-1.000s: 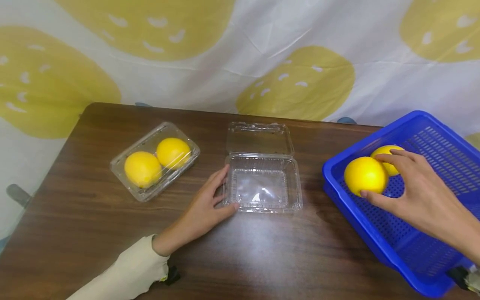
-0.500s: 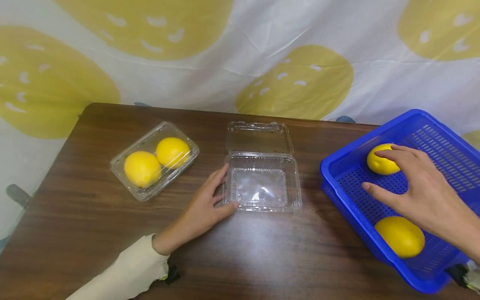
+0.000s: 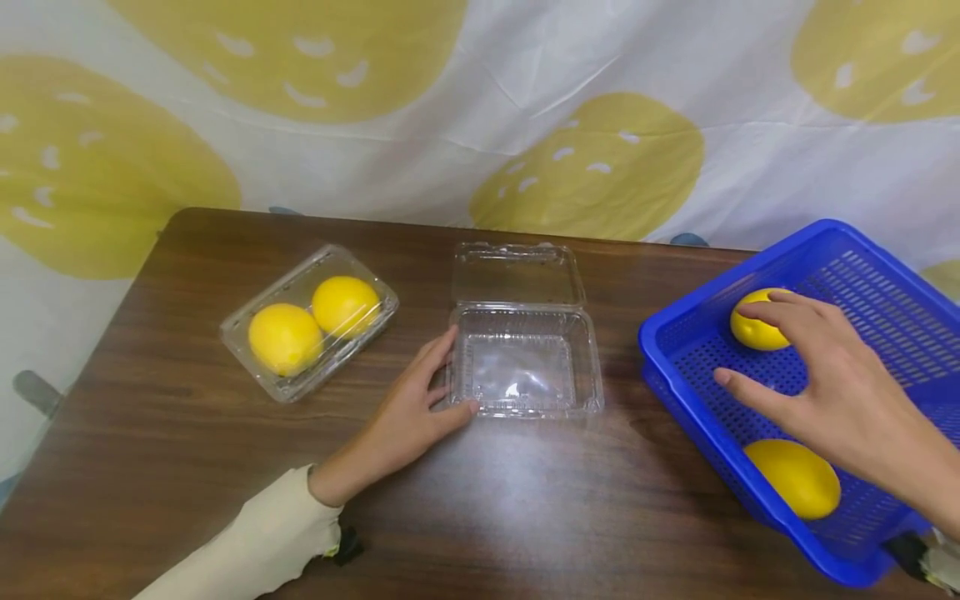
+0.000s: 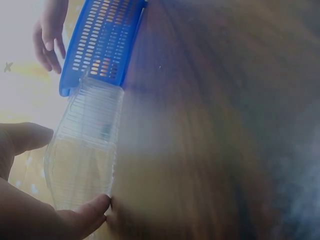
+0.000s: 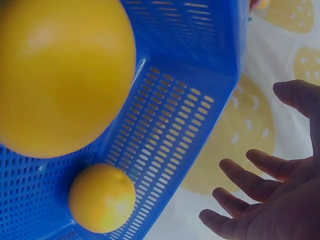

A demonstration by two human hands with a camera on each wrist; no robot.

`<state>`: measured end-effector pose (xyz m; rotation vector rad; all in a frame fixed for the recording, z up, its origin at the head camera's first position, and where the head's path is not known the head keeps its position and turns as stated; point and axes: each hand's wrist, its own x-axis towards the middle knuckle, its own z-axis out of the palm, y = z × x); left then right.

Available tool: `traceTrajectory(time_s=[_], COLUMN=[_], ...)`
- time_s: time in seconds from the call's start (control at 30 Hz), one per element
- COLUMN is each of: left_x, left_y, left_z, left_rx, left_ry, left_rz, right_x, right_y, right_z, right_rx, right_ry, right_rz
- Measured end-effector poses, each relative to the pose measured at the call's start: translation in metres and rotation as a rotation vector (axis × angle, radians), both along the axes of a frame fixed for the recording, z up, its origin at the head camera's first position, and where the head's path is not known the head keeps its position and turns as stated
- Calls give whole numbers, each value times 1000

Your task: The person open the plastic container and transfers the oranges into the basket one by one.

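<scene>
In the head view my left hand [image 3: 405,425] touches the left side and near corner of an open clear plastic clamshell box [image 3: 517,367], its fingers fairly straight. The box's lid [image 3: 517,275] lies folded back, and nothing is inside. My right hand [image 3: 847,383] hovers over the blue basket [image 3: 678,433], thumb and fingers spread, holding nothing. Inside the basket are two yellow lemon-like fruits: the far fruit [image 3: 756,325] is partly covered by my fingers, and the near fruit [image 3: 798,479] lies by the front left wall. The right wrist view shows the fingers [image 5: 250,182] apart from both.
A closed clear clamshell [image 3: 345,358] holding two yellow fruits [image 3: 285,337] stands at the left of the brown wooden table [image 3: 187,467]. Behind the table hangs a white cloth [image 3: 420,175] with yellow shapes. The basket's raised walls surround the fruit at the right.
A second ago my right hand held a yellow fruit. It has let go, and that fruit now lies nearer me in the basket. My left hand has stayed at the box.
</scene>
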<state>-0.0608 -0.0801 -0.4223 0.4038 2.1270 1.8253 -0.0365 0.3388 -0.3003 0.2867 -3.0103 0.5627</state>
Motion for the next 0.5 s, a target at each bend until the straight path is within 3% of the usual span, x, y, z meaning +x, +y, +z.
traceTrajectory(time_s=[0.5], left_x=[-5], left_y=[5], left_z=[1], left_rx=[-4], left_ry=[7], left_rz=[2], right_x=[15], right_y=[-20], right_z=[-1], right_rx=[-90], right_ry=[130], right_rz=[134])
